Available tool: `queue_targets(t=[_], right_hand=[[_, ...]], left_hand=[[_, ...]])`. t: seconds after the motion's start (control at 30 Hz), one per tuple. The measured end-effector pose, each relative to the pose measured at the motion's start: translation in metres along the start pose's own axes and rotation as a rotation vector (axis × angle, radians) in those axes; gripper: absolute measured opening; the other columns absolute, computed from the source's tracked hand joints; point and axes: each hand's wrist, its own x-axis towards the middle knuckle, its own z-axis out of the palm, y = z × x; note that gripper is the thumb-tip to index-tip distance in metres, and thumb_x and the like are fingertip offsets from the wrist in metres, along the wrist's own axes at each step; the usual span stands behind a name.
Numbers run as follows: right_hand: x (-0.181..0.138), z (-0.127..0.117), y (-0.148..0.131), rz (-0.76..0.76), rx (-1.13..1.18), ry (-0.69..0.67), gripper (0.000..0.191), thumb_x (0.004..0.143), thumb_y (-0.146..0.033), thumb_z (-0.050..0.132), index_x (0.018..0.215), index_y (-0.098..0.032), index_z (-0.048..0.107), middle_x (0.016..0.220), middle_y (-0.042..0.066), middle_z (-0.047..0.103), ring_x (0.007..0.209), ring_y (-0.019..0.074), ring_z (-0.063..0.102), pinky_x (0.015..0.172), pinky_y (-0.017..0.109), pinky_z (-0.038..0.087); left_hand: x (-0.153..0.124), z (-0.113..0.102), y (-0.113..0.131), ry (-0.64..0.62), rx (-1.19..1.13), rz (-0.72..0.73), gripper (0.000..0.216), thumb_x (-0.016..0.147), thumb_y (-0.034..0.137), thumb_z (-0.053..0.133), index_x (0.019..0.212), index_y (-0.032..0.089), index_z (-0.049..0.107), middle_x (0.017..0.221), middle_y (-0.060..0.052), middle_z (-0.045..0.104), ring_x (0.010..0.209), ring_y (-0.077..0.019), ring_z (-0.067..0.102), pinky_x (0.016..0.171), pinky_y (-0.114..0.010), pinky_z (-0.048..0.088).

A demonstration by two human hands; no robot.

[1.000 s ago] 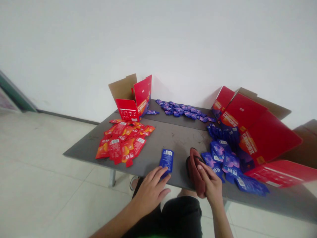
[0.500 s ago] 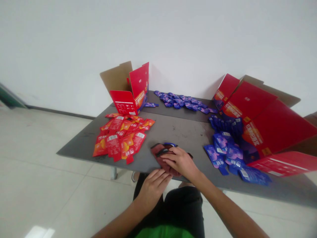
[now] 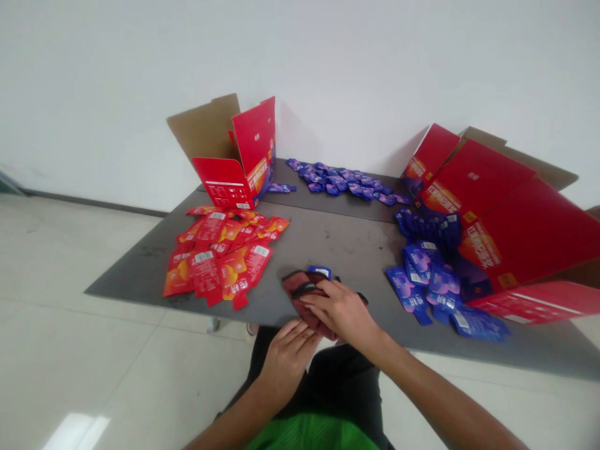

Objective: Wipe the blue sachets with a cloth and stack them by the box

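At the table's near edge lies a reddish-brown cloth pouch with dark trim. My right hand is closed over its top, fingers bent into the dark-edged fold. My left hand holds the pouch's near end at the table edge, its fingers pressed together and the thumb hidden. Just beyond the pouch, part of a blue packet shows, the rest of it covered.
Red packets lie in a pile on the left, before an open red carton. Blue packets are heaped at right beside larger open red cartons. More blue packets line the back of the table by the wall.
The view has shifted slightly. More of the blue packet beyond the pouch now shows. Both hands stay on the pouch.
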Motion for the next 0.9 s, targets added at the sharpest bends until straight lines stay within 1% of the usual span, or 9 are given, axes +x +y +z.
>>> queue_targets(t=[0.1, 0.17, 0.23, 0.33, 0.43, 0.57, 0.7, 0.8, 0.9], right_hand=[[0.02, 0.006, 0.026, 0.09, -0.013, 0.002, 0.027, 0.103, -0.039, 0.058, 0.124, -0.036, 0.074, 0.116, 0.004, 0.071, 0.104, 0.0182, 0.066, 0.093, 0.029, 0.051], [0.039, -0.001, 0.047, 0.172, -0.053, 0.019, 0.026, 0.102, -0.038, 0.059, 0.122, -0.033, 0.076, 0.11, 0.006, 0.072, 0.102, 0.0193, 0.067, 0.092, 0.03, 0.052], [0.047, -0.011, 0.053, 0.214, -0.073, 0.052, 0.028, 0.103, -0.037, 0.057, 0.123, -0.03, 0.076, 0.109, 0.007, 0.071, 0.101, 0.0205, 0.067, 0.091, 0.031, 0.052], [0.029, -0.015, 0.03, 0.208, -0.017, 0.147, 0.032, 0.106, -0.038, 0.052, 0.13, -0.031, 0.071, 0.121, 0.007, 0.068, 0.108, 0.0202, 0.065, 0.095, 0.031, 0.052], [0.001, -0.002, 0.004, 0.107, 0.051, 0.076, 0.029, 0.104, -0.039, 0.054, 0.126, -0.036, 0.073, 0.116, 0.005, 0.069, 0.102, 0.0194, 0.065, 0.09, 0.031, 0.053], [0.014, 0.01, 0.021, 0.16, 0.026, 0.027, 0.026, 0.102, -0.036, 0.059, 0.124, -0.036, 0.074, 0.114, 0.004, 0.07, 0.103, 0.0194, 0.066, 0.091, 0.03, 0.053], [0.04, -0.011, 0.043, 0.267, -0.084, 0.064, 0.027, 0.102, -0.037, 0.059, 0.123, -0.032, 0.076, 0.111, 0.007, 0.07, 0.101, 0.0222, 0.067, 0.089, 0.033, 0.054], [0.025, -0.021, 0.021, 0.201, -0.024, 0.111, 0.03, 0.105, -0.039, 0.054, 0.127, -0.034, 0.073, 0.115, 0.006, 0.069, 0.103, 0.0206, 0.066, 0.089, 0.031, 0.053], [0.003, -0.009, 0.0, 0.102, 0.04, 0.03, 0.028, 0.104, -0.038, 0.055, 0.124, -0.036, 0.074, 0.113, 0.005, 0.07, 0.101, 0.0192, 0.067, 0.086, 0.03, 0.054]], left_hand=[[0.001, -0.002, -0.001, -0.035, 0.003, 0.024, 0.038, 0.108, 0.013, 0.036, 0.124, 0.013, 0.07, 0.123, -0.01, 0.076, 0.12, -0.021, 0.069, 0.105, -0.04, 0.055], [0.001, -0.003, -0.002, -0.051, 0.015, 0.032, 0.039, 0.109, 0.014, 0.034, 0.126, 0.014, 0.069, 0.128, -0.01, 0.074, 0.125, -0.0206, 0.067, 0.105, -0.039, 0.055], [0.002, -0.003, -0.003, -0.039, 0.019, 0.032, 0.04, 0.11, 0.015, 0.033, 0.125, 0.014, 0.07, 0.127, -0.009, 0.074, 0.123, -0.0199, 0.068, 0.104, -0.038, 0.055], [0.003, -0.001, -0.002, -0.01, 0.009, 0.039, 0.04, 0.11, 0.016, 0.033, 0.121, 0.014, 0.071, 0.122, -0.008, 0.076, 0.118, -0.0193, 0.07, 0.102, -0.036, 0.056], [0.004, -0.001, -0.002, 0.006, -0.005, 0.015, 0.039, 0.11, 0.016, 0.035, 0.114, 0.015, 0.073, 0.109, -0.007, 0.08, 0.103, -0.0187, 0.075, 0.1, -0.037, 0.057], [0.005, -0.003, -0.002, -0.023, 0.0, 0.023, 0.039, 0.11, 0.016, 0.034, 0.12, 0.014, 0.071, 0.119, -0.008, 0.077, 0.114, -0.0193, 0.072, 0.101, -0.037, 0.056], [0.006, -0.004, -0.003, -0.019, 0.014, 0.028, 0.038, 0.109, 0.014, 0.035, 0.122, 0.015, 0.071, 0.123, -0.008, 0.076, 0.12, -0.0181, 0.069, 0.102, -0.036, 0.055], [0.006, -0.003, -0.002, -0.017, 0.0, 0.016, 0.036, 0.109, 0.015, 0.037, 0.12, 0.015, 0.071, 0.119, -0.008, 0.077, 0.116, -0.0181, 0.071, 0.102, -0.036, 0.056], [0.006, -0.002, -0.001, -0.007, -0.024, -0.015, 0.034, 0.108, 0.015, 0.04, 0.114, 0.016, 0.074, 0.105, -0.007, 0.08, 0.101, -0.0179, 0.075, 0.1, -0.037, 0.057]])
